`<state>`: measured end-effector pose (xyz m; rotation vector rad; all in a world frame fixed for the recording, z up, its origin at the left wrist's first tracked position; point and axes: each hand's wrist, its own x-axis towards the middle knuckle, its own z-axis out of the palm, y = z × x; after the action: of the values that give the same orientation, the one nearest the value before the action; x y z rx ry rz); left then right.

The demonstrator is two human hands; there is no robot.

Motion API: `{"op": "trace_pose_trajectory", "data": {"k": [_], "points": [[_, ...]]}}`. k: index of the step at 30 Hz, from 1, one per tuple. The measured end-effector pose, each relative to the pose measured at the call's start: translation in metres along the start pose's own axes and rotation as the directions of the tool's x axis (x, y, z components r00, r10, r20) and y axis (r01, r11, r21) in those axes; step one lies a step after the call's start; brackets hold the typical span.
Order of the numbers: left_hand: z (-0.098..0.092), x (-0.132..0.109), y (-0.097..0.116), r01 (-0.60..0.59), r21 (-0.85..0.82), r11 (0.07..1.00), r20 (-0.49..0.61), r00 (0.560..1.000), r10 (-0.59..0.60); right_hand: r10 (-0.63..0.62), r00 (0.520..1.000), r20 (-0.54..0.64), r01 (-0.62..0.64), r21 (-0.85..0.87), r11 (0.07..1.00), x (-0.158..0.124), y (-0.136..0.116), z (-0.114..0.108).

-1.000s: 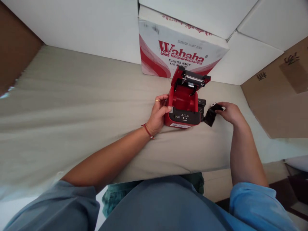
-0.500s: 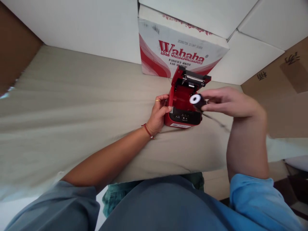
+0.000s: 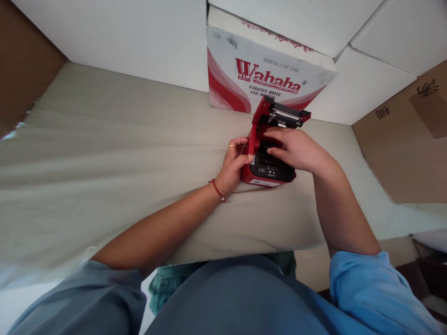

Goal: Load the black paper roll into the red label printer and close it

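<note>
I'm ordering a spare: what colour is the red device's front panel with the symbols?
The front panel is black; the head view shows it best.

Setting: indoor, probably a storeroom or packing corner, though the close view does not settle which. Evidence, itemised. Cloth-covered worktop (image 3: 139,135): one, long, pale, creased, running the width of the scene. White panels (image 3: 139,42): several, plain, meeting in visible seams along the far edge. Water carton (image 3: 268,77): one, white and red, lettered "Wahaha, Purified Water for Drinking", stood against the panels. Brown carton (image 3: 401,153): one, right end, marked with black characters. Brown upright surface (image 3: 24,60): one, left end. Red machine (image 3: 268,170): one, printer-like, lid raised, on the worktop.
</note>
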<state>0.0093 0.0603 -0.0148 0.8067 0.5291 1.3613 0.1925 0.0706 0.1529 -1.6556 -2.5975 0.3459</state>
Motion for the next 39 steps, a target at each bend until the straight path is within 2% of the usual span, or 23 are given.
{"op": "trace_pose_trajectory", "data": {"k": [3, 5, 7, 9, 12, 16, 21, 25, 27, 29, 30, 31, 32, 33, 34, 36, 39], "points": [[0.0, -0.001, 0.0, -0.005, 0.017, 1.0, 0.015, 1.0, 0.005, -0.1, 0.988, -0.12, 0.115, 0.122, 0.986, -0.041, -0.006, -0.001], [-0.001, -0.001, -0.001, -0.015, 0.042, 0.999, 0.023, 1.0, 0.014, -0.162, 0.973, -0.164, 0.186, 0.138, 0.973, -0.07, -0.018, 0.01], [-0.002, -0.001, -0.003, -0.037, 0.076, 0.996, 0.026, 0.999, 0.035, -0.149, 0.964, -0.222, 0.174, 0.095, 0.98, -0.094, -0.033, 0.032], [-0.002, -0.003, -0.005, -0.067, 0.114, 0.991, 0.033, 0.997, 0.064, -0.085, 0.952, -0.295, 0.093, 0.012, 0.996, -0.109, -0.05, 0.056], [0.001, -0.01, -0.004, -0.129, 0.202, 0.971, 0.065, 0.991, 0.118, -0.005, 0.914, -0.406, -0.026, -0.07, 0.997, -0.117, -0.072, 0.084], [0.004, -0.022, 0.0, -0.22, 0.375, 0.901, 0.118, 0.975, 0.188, 0.035, 0.861, -0.507, -0.088, -0.082, 0.993, -0.115, -0.085, 0.091], [0.006, -0.028, 0.002, -0.236, 0.453, 0.86, 0.128, 0.972, 0.199, -0.004, 0.868, -0.497, -0.042, -0.082, 0.996, -0.114, -0.089, 0.089], [0.012, -0.031, 0.005, -0.176, 0.46, 0.87, 0.072, 0.984, 0.161, -0.054, 0.856, -0.514, 0.031, -0.054, 0.998, -0.123, -0.092, 0.086], [0.015, -0.031, 0.007, -0.141, 0.449, 0.882, 0.043, 0.99, 0.137, -0.052, 0.853, -0.52, 0.091, 0.051, 0.995, -0.125, -0.083, 0.077], [0.018, -0.032, 0.009, -0.12, 0.426, 0.897, 0.028, 0.992, 0.12, 0.069, 0.804, -0.591, 0.081, 0.224, 0.971, -0.118, -0.059, 0.068], [0.019, -0.032, 0.009, -0.113, 0.413, 0.904, 0.024, 0.993, 0.113, 0.167, 0.752, -0.638, 0.054, 0.312, 0.949, -0.109, -0.042, 0.064], [0.02, -0.032, 0.01, -0.107, 0.401, 0.91, 0.021, 0.994, 0.107, 0.285, 0.653, -0.702, 0.009, 0.384, 0.923, -0.098, -0.022, 0.061], [0.021, -0.032, 0.01, -0.1, 0.393, 0.914, 0.019, 0.995, 0.101, 0.347, 0.582, -0.735, -0.011, 0.419, 0.908, -0.083, -0.001, 0.059], [0.021, -0.032, 0.01, -0.094, 0.386, 0.918, 0.015, 0.995, 0.096, 0.381, 0.558, -0.737, -0.014, 0.451, 0.892, -0.066, 0.021, 0.059], [0.022, -0.032, 0.01, -0.09, 0.381, 0.92, 0.011, 0.996, 0.093, 0.414, 0.554, -0.722, -0.009, 0.492, 0.87, -0.048, 0.04, 0.059], [0.022, -0.033, 0.009, -0.091, 0.374, 0.923, 0.002, 0.995, 0.098, 0.465, 0.612, -0.639, -0.025, 0.573, 0.819, -0.016, 0.066, 0.058], [0.022, -0.033, 0.008, -0.103, 0.365, 0.925, -0.002, 0.994, 0.111, 0.441, 0.709, -0.55, -0.079, 0.559, 0.825, 0.005, 0.069, 0.053]]}}
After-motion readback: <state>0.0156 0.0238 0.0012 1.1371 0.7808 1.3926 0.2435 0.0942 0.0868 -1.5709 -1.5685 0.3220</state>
